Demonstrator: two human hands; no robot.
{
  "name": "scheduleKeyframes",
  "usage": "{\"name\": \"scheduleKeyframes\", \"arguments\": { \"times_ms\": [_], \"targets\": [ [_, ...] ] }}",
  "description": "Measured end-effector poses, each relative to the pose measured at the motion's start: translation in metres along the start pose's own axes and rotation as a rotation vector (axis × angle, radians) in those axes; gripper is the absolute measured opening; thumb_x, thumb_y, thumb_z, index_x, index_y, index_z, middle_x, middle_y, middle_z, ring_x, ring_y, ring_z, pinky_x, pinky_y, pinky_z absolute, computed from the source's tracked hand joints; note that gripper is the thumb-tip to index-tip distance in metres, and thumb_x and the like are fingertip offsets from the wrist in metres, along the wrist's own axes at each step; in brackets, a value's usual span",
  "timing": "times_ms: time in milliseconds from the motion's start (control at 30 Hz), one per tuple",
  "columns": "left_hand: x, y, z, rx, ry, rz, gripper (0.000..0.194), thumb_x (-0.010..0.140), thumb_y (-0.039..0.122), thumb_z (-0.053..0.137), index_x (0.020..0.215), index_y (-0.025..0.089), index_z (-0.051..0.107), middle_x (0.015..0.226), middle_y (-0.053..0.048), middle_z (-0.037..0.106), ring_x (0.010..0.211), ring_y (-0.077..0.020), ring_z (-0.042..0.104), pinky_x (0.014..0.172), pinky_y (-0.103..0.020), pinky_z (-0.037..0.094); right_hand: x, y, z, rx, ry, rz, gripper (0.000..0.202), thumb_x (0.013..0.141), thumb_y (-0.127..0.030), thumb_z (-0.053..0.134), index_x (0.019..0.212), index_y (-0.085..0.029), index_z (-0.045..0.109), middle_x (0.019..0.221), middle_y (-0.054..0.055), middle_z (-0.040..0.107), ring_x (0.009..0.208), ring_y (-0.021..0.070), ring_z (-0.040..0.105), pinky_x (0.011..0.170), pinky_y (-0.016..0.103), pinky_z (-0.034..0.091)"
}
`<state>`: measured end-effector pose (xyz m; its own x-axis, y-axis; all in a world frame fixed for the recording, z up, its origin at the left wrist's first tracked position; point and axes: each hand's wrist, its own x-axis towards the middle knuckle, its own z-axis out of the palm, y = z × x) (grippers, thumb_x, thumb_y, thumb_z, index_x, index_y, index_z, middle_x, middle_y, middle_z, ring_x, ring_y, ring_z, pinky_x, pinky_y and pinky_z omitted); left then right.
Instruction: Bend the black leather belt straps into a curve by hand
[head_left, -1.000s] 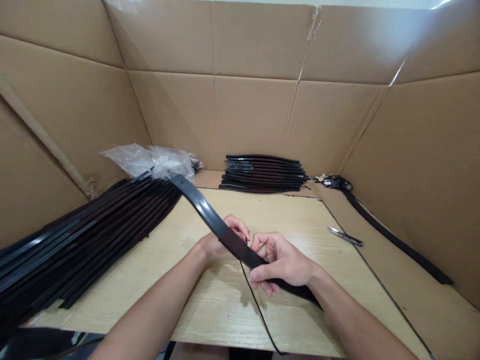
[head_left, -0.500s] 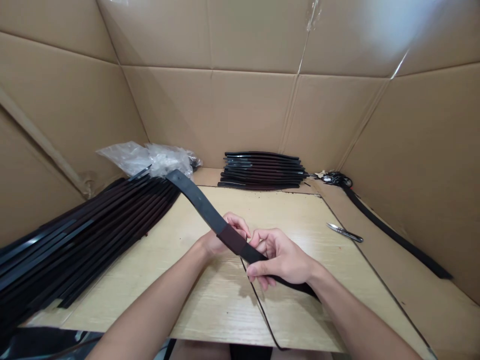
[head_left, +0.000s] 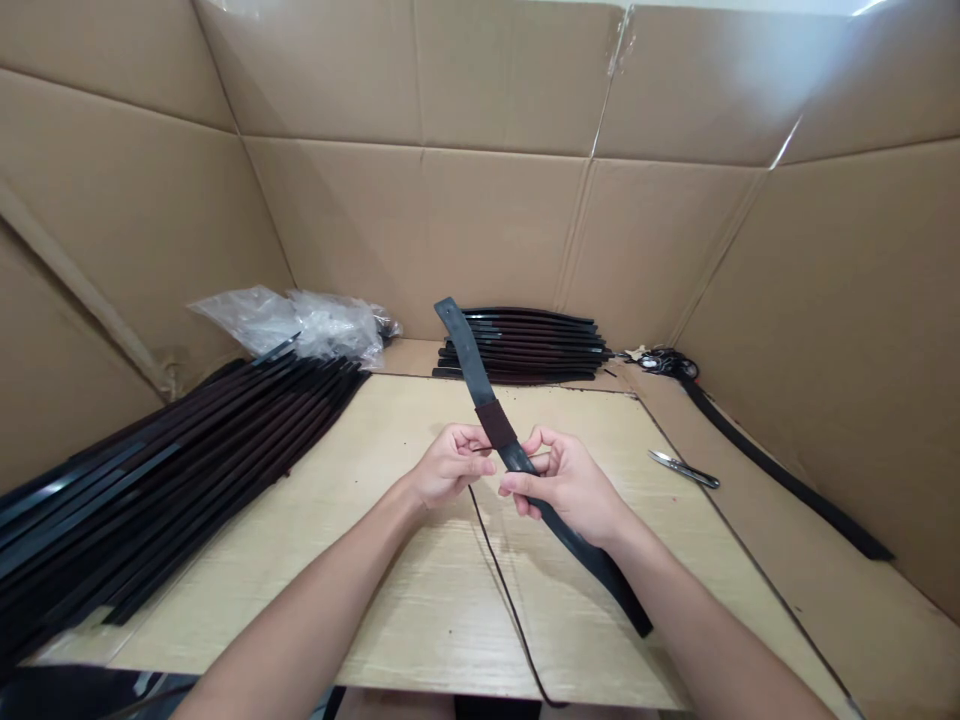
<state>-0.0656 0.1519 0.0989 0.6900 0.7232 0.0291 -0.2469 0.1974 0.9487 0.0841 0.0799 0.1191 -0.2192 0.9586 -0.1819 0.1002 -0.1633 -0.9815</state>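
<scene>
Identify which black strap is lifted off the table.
The black strap with a brown band, pinched between both hands; the other straps lie in piles left and rear.

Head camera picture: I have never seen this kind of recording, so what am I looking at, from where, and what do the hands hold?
The camera sits on a person's head, looking forward and down at their own bare hands. The left hand and right hand pinch one dark strap that carries a brown band, its far end tilted up. Below is a wooden tabletop walled with cardboard. A big pile of similar straps lies at left, a smaller stack at the back, crumpled clear plastic behind the pile, and small snips at right.
</scene>
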Motion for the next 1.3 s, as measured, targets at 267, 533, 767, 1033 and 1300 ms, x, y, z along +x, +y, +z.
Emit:
{"name": "scheduleKeyframes", "arguments": {
  "times_ms": [267, 533, 767, 1033, 1300],
  "targets": [
    [0.003, 0.000, 0.005, -0.023, 0.222, 0.008, 0.050, 0.043, 0.033, 0.080, 0.065, 0.010, 0.042, 0.044, 0.006, 0.048, 0.036, 0.0023, 0.035, 0.044, -0.011, 0.017, 0.010, 0.004, 0.000, 0.152, 0.031, -0.021, 0.063, 0.059, -0.058, 0.059, 0.091, -0.014, 0.028, 0.085, 0.002, 0.065, 0.051, -0.0025, 0.054, 0.047, 0.008, 0.040],
    [0.012, 0.002, -0.006, -0.055, 0.280, 0.009, 0.051, 0.042, 0.034, 0.081, 0.064, 0.012, 0.040, 0.039, 0.011, 0.029, 0.034, 0.0056, 0.020, 0.044, -0.015, 0.004, 0.016, -0.001, -0.004, 0.440, 0.029, 0.039, 0.062, 0.054, -0.037, 0.072, 0.102, -0.018, 0.039, 0.092, 0.002, 0.066, 0.066, -0.0004, 0.060, 0.060, 0.013, 0.048],
    [0.039, 0.017, -0.017, -0.014, 0.315, 0.020, 0.046, 0.045, 0.033, 0.079, 0.066, 0.011, 0.044, 0.040, 0.011, 0.030, 0.035, 0.0061, 0.019, 0.046, -0.015, 0.002, 0.054, -0.007, -0.013, 0.498, 0.101, -0.032, 0.077, 0.045, -0.034, 0.078, 0.111, -0.018, 0.043, 0.079, -0.001, 0.066, 0.063, -0.0023, 0.060, 0.064, 0.014, 0.052],
    [0.042, 0.005, -0.025, 0.059, 0.325, 0.025, 0.052, 0.044, 0.043, 0.079, 0.067, 0.009, 0.047, 0.046, 0.009, 0.036, 0.038, 0.0067, 0.021, 0.044, -0.013, 0.007, 0.063, 0.003, -0.009, 0.503, 0.132, -0.060, 0.084, 0.040, -0.032, 0.081, 0.114, -0.017, 0.044, 0.070, -0.004, 0.063, 0.058, -0.0041, 0.056, 0.064, 0.017, 0.055],
    [0.034, 0.000, -0.020, 0.032, 0.263, -0.037, 0.049, 0.048, 0.042, 0.077, 0.070, 0.011, 0.046, 0.043, 0.010, 0.028, 0.037, 0.0068, 0.018, 0.046, -0.014, 0.002, 0.050, 0.009, -0.005, 0.421, 0.061, -0.028, 0.065, 0.044, -0.034, 0.078, 0.100, -0.011, 0.054, 0.069, -0.005, 0.059, 0.056, -0.0091, 0.051, 0.059, 0.013, 0.053]
  ]
}}
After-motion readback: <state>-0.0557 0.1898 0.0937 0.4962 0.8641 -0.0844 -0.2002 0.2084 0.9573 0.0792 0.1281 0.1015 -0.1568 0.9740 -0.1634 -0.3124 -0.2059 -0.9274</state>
